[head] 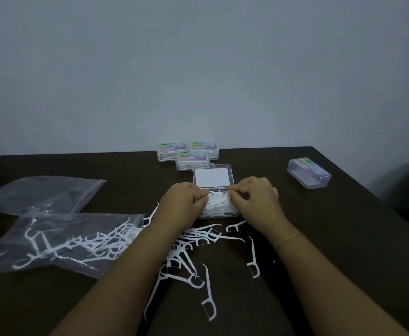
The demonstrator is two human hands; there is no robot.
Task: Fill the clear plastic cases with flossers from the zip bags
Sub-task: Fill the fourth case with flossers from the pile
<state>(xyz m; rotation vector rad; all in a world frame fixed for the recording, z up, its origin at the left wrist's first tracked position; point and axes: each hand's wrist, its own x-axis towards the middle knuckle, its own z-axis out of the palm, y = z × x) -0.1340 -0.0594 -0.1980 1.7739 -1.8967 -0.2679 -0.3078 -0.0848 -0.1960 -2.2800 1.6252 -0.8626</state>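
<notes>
Case (219, 209) open, lid away — flossers (216, 202) crosswise | hands pinching them

Both bare forearms were extended forward, converging. The left hand (182, 198) was held knuckles-up with fingers curled under. The right hand (253, 194) was held likewise, thumb and forefinger pinched together.

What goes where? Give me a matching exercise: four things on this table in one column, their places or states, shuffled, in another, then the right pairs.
Things:
1. open case
2. three closed cases
3. lone closed case
4. nearer zip bag

Places or states:
A. far right on the table, apart
B. left, flossers inside
C. between the hands, lid flipped back
D. clustered at the far edge, filled

Pairs: 1-C, 2-D, 3-A, 4-B
</notes>
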